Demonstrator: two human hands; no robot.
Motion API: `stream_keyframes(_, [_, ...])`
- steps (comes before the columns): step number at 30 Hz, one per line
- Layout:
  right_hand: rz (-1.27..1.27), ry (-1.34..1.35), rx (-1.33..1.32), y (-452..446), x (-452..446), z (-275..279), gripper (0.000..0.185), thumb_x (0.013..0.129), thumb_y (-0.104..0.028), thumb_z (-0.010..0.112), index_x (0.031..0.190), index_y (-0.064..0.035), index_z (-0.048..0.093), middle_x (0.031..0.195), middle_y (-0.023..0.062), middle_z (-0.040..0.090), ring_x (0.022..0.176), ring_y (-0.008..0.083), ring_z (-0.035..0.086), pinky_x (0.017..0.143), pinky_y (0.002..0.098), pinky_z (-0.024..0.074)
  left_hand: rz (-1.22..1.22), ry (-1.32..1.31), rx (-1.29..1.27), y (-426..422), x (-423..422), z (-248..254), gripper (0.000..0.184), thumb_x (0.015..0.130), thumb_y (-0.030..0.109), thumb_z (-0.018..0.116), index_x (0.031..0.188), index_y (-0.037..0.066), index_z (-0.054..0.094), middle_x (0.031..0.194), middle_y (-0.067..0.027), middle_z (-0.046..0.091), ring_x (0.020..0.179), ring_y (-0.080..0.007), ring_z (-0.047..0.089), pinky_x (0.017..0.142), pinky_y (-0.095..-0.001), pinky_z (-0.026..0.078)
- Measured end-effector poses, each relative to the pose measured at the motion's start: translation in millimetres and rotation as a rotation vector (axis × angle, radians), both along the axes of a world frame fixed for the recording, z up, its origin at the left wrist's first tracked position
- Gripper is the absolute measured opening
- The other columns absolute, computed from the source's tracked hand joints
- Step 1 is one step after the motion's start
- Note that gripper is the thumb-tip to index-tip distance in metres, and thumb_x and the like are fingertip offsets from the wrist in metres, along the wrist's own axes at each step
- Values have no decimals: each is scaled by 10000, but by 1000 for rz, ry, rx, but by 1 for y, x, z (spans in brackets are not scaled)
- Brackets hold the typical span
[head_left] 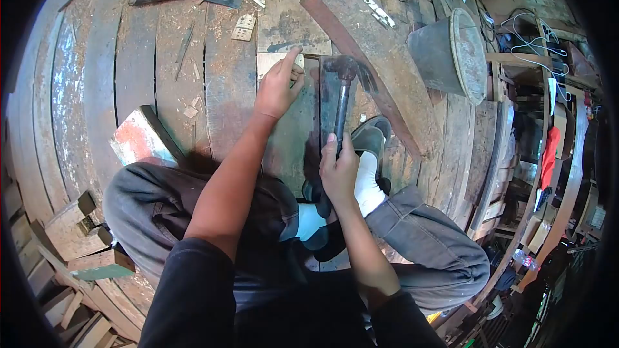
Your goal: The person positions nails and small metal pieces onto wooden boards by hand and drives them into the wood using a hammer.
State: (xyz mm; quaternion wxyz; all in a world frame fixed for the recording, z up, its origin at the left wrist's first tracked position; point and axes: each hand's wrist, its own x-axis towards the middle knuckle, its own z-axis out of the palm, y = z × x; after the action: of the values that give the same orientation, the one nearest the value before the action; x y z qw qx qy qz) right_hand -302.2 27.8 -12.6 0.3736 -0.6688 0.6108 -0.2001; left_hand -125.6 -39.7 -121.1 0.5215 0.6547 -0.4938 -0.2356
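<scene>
A wood workshop is showing: chips (191, 111) are littering the plank floor (135, 45) left of the left fingers (292, 58), blocks (71, 222) are lying behind them, a hammer (342, 104) is resting in the right fingers (349, 146), and cluttered shelving (567, 187) is standing well to their right.

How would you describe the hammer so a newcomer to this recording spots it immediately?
Start at the plank floor, then find the person's right hand. The hammer is in its grip, pointing away from the person towards the curved board. A dark, bulky head across a straight shaft sets it apart from that flat board.
</scene>
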Motion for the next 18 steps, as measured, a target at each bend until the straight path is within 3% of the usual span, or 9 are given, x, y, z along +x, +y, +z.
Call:
stream_keyframes(9, [-6,81,74,-1,-6,-9,268,1014,-234,521,988,31,554,745,275,608,715,478,616,602,508,446,27,-135,-36,1,-2,0,618,793,8,711,1367,82,494,944,-76,669,758,-207,613,758,-341,526])
stream_keyframes(11, [109,107,-161,-1,-4,-15,280,1025,-256,518,924,5,536,633,159,586,545,329,615,512,420,442,33,-144,-43,-1,-1,0,612,797,11,707,1366,82,494,941,-73,672,754,-208,611,756,-341,523])
stream_keyframes(12, [104,97,-106,-1,-6,-17,262,1015,-237,530,939,14,537,675,207,588,630,414,620,559,454,446,38,-132,-25,-2,-1,0,614,796,11,707,1366,85,494,933,-70,675,747,-208,607,750,-339,523])
stream_keyframes(16, [126,110,-122,2,5,0,256,1015,-232,531,938,12,541,678,212,590,637,420,625,555,448,448,55,-109,-20,-1,-1,-1,637,786,14,715,1375,101,489,902,-63,682,720,-209,604,728,-335,524])
stream_keyframes(18, [102,50,-45,0,9,6,246,1003,-225,533,1009,21,549,779,285,626,742,496,620,619,534,468,51,-74,14,0,-2,3,619,792,26,707,1366,91,486,889,-75,675,787,-248,627,760,-370,523])
